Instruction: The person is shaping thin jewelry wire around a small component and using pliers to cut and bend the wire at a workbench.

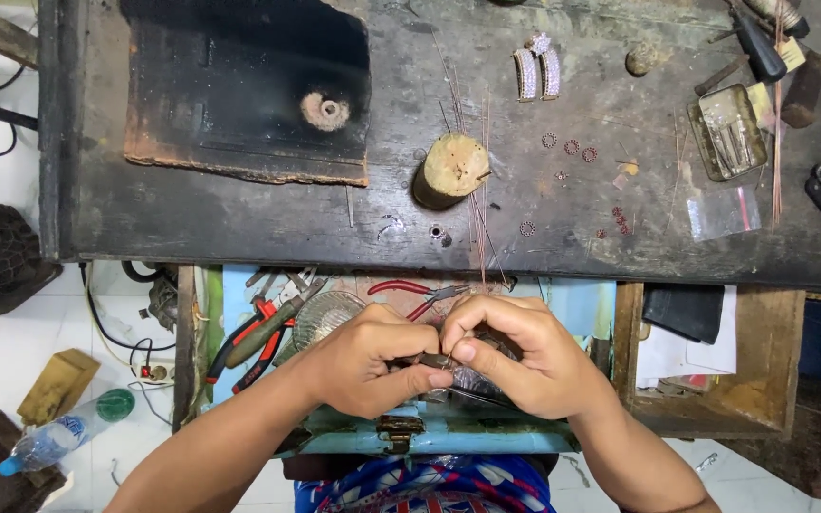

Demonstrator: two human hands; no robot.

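both hands working over the open drawer [448,439]. left hand [372,361] is gripping a small dark tool [432,360], fingers clamped; right hand [515,356] is pinching a thin wire [479,228] at the tool tip. judgement: keeping hands braced together, bending slowly.

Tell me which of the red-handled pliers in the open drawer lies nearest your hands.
The slim red-handled pliers lying crosswise at the drawer's back, just above the right hand. The bulkier red-and-black pairs lie tilted at the drawer's left side, farther from the left hand.
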